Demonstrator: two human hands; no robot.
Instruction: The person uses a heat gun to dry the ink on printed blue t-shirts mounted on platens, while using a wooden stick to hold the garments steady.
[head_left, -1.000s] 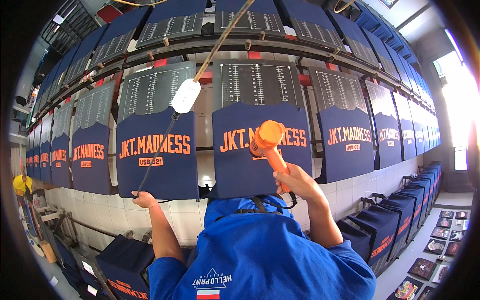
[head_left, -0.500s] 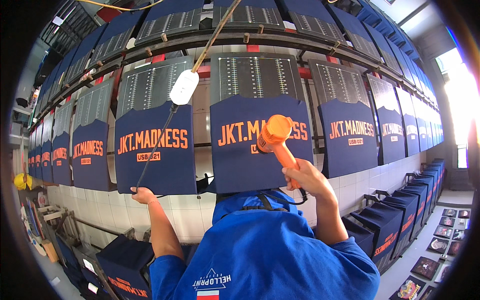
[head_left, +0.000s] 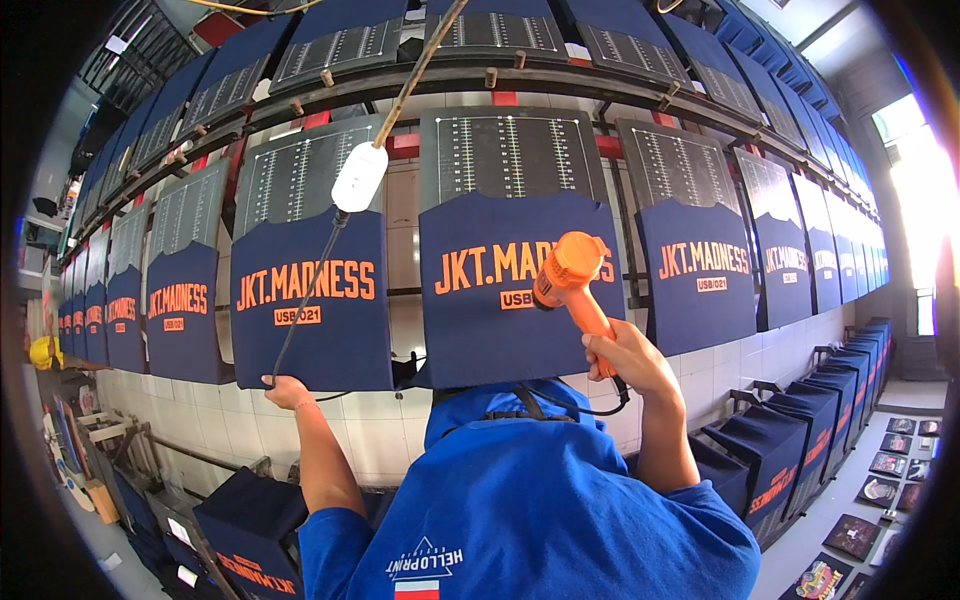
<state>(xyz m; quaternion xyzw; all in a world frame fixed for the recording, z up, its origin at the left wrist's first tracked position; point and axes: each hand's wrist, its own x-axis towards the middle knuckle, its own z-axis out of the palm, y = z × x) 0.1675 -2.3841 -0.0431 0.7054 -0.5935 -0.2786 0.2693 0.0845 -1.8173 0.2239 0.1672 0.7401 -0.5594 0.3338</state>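
My right hand is closed round the handle of an orange hair dryer. The dryer hovers over the orange print of a navy T-shirt stretched on a dark board, and it covers the right part of that print. At the lower left corner of the neighbouring navy T-shirt, my left hand closes on a thin black cable. This cable runs up to a white extension socket, which hangs in front of that shirt's board.
Rows of marked dark boards with navy shirts stretch left and right, with a metal rail behind them. More shirt-covered boards stand low on the right. Small printed pictures lie at the lower right. A yellow object shows far left.
My right hand has moved the hair dryer to the right, uncovering more of the print's middle. The white socket has swung slightly left. My left hand is almost still.
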